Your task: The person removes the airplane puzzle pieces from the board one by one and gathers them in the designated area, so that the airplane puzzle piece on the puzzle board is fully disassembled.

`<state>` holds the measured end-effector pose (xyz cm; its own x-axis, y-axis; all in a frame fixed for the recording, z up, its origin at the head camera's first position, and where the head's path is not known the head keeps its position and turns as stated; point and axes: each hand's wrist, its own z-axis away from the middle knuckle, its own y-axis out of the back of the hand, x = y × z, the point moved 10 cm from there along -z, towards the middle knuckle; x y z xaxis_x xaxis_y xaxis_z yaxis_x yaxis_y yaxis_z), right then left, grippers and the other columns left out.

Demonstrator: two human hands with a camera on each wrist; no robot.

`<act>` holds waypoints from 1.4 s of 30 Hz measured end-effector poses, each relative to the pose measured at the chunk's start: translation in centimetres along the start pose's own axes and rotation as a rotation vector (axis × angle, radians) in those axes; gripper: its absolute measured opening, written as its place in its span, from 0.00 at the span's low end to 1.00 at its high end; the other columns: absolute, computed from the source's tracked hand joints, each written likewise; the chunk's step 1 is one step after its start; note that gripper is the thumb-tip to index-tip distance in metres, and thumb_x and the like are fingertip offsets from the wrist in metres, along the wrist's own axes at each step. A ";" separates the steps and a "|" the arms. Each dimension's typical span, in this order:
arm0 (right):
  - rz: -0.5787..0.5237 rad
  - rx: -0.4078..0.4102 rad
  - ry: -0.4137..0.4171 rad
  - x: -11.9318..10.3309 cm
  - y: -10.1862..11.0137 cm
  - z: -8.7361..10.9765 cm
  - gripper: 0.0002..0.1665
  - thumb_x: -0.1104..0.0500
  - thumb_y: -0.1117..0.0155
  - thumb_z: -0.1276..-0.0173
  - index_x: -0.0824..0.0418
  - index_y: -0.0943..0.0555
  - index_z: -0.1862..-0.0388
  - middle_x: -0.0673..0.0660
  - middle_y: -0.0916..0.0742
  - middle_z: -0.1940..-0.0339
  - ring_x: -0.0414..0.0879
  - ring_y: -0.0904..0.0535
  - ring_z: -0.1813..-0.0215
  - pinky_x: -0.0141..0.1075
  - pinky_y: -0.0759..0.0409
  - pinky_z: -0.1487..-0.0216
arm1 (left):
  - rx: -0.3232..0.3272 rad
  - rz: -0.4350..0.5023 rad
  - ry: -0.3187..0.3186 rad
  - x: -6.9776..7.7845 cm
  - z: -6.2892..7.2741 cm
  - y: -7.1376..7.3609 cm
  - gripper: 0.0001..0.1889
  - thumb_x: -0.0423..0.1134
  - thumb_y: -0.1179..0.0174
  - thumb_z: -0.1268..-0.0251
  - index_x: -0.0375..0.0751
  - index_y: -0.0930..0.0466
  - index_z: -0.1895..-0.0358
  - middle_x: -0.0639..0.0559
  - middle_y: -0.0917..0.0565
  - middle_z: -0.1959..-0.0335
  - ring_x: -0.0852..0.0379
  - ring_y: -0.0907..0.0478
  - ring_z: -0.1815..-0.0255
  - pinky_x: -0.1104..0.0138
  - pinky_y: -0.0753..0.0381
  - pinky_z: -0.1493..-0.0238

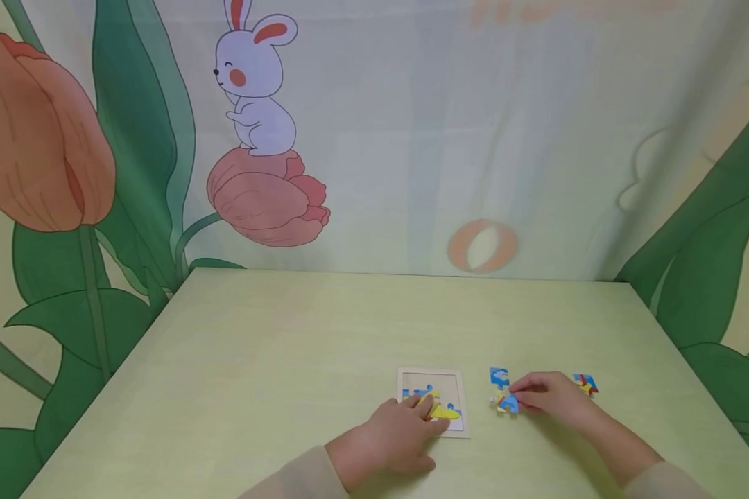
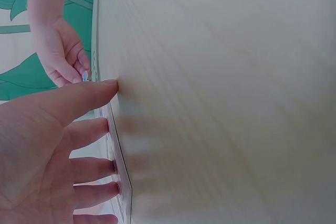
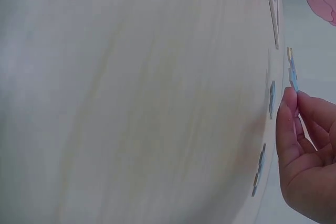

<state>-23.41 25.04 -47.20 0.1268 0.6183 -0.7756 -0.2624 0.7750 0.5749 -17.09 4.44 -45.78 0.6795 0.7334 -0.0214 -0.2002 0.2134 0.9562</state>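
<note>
My left hand (image 1: 402,433) lies with spread, straight fingers on a wooden puzzle frame (image 1: 465,416), covering part of the blue and yellow pieces (image 1: 446,412) set in it. In the left wrist view, the fingertips (image 2: 107,166) press along the tray and the thumb touches the table. To the right of the tray, my right hand (image 1: 555,396) pinches a blue, yellow and white jigsaw piece (image 1: 508,402) between thumb and fingers. The right wrist view shows this held piece (image 3: 293,72) edge-on, raised off the table.
Just behind the held piece, a loose blue and white jigsaw piece (image 1: 499,376) lies on the pale table (image 1: 274,346). Another loose piece (image 1: 585,383), blue, red and yellow, lies beyond the right hand. A printed curtain (image 1: 374,138) hangs along the table's back edge.
</note>
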 end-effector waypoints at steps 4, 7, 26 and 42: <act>-0.009 -0.004 0.021 0.3 0.7 0.3 0.10 0.63 0.36 0.38 0.66 0.17 0.59 0.54 0.17 0.63 0.44 0.22 0.63 0.32 0.21 0.64 | 0.003 0.001 0.001 0.0 0.1 0.1 0.32 0.63 0.44 0.42 0.69 0.39 0.32 0.54 0.39 0.30 0.52 0.41 0.31 0.54 0.32 0.43; 0.001 0.003 0.042 0.7 1.3 0.5 0.10 0.63 0.36 0.38 0.67 0.17 0.59 0.56 0.17 0.60 0.44 0.22 0.62 0.31 0.21 0.64 | 0.004 -0.007 0.003 0.1 0.2 0.3 0.32 0.63 0.44 0.42 0.69 0.39 0.32 0.54 0.39 0.30 0.52 0.41 0.31 0.54 0.31 0.43; 0.032 0.013 -0.028 2.8 3.3 1.0 0.11 0.65 0.38 0.36 0.70 0.18 0.58 0.57 0.18 0.61 0.45 0.23 0.64 0.32 0.21 0.64 | -0.001 0.007 -0.002 0.0 0.1 0.1 0.32 0.63 0.45 0.42 0.69 0.39 0.32 0.54 0.39 0.30 0.52 0.42 0.31 0.55 0.31 0.44; 0.056 0.029 -0.010 4.4 4.9 1.7 0.12 0.63 0.37 0.37 0.71 0.18 0.58 0.58 0.17 0.61 0.44 0.22 0.62 0.30 0.21 0.64 | -0.010 0.024 0.002 0.0 0.2 0.1 0.32 0.62 0.45 0.42 0.70 0.39 0.32 0.53 0.40 0.29 0.52 0.42 0.31 0.55 0.31 0.44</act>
<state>-22.49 31.79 -47.32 0.1222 0.6619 -0.7396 -0.2420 0.7425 0.6246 -16.97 4.32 -45.63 0.6729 0.7397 0.0014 -0.2240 0.2019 0.9534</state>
